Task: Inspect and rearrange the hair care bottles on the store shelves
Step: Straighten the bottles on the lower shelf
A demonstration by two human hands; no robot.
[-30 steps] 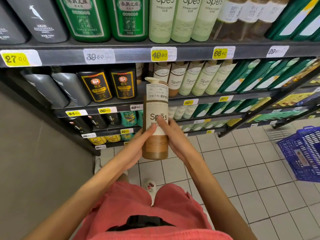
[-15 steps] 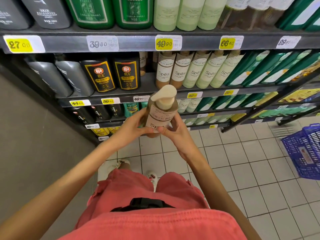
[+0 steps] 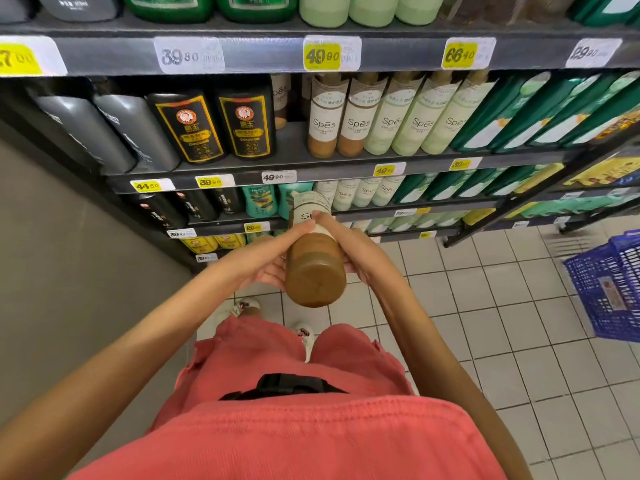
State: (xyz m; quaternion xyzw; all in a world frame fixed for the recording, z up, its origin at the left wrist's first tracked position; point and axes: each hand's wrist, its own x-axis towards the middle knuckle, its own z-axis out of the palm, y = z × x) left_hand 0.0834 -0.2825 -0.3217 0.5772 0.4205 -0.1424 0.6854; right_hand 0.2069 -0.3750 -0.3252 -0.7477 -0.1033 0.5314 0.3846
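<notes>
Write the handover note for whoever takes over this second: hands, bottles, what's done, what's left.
Hands: the left hand and the right hand both hold the brown Spes bottle, one on each side.
Bottle: off the shelf, in front of the person, tipped with its base toward the camera.
Shelf: two matching brown bottles stand on the middle shelf, with an open slot at the front to their left.
Done: one bottle is out and under inspection.
Left: probably set it upright in that slot.

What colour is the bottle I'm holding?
The bottle is brown with a white label, in the head view.
</notes>
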